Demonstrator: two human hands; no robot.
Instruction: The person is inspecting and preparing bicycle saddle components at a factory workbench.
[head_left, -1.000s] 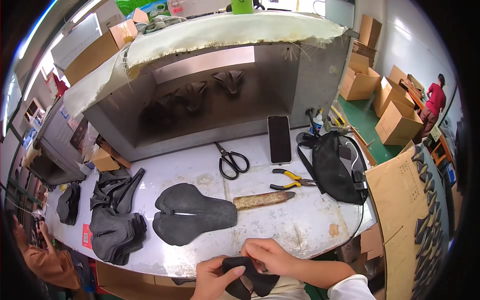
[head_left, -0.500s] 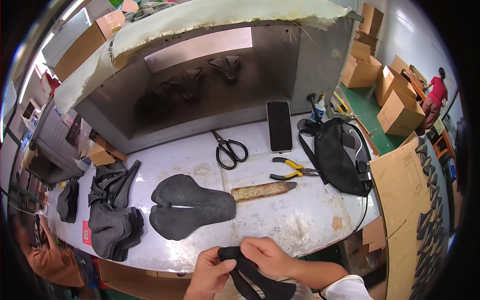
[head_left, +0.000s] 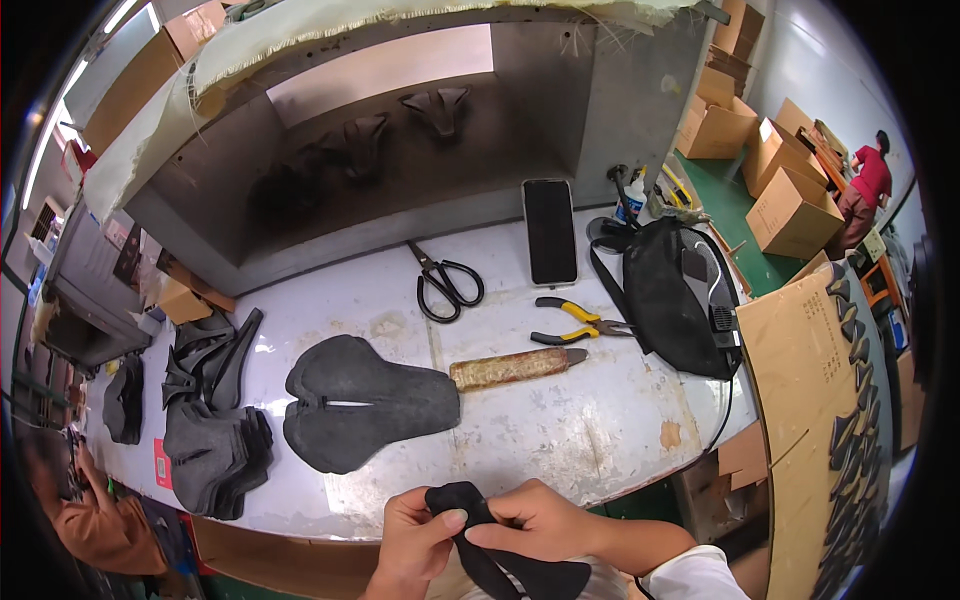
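Just off the table's near edge, a black bicycle saddle piece (head_left: 545, 578) with a long slot is held between my hands. My left hand (head_left: 412, 535) pinches its narrow end, thumb on top. My right hand (head_left: 532, 520) is closed on the same end from the right side, its thumb pressed on the surface. The lower part widens over my lap and runs partly out of view. Beyond my hands, a flat dark grey saddle pad (head_left: 400, 395) with a central slit lies on the table. Its nose touches or nearly touches a worn, tape-wrapped tool (head_left: 510, 368).
Stacked saddle pads (head_left: 215, 455) and black saddle shells (head_left: 215, 360) stand left. Scissors (head_left: 445, 285), a phone (head_left: 550, 235), pliers (head_left: 580, 322) and a black bag (head_left: 675, 300) lie farther back. A grey metal booth (head_left: 400, 235) backs the table (head_left: 560, 440). Two people are at the sides.
My right thumb has come forward onto the saddle piece, where the fingers were curled before. The table and its things sit slightly lower-left to upper-left as the view shifts.
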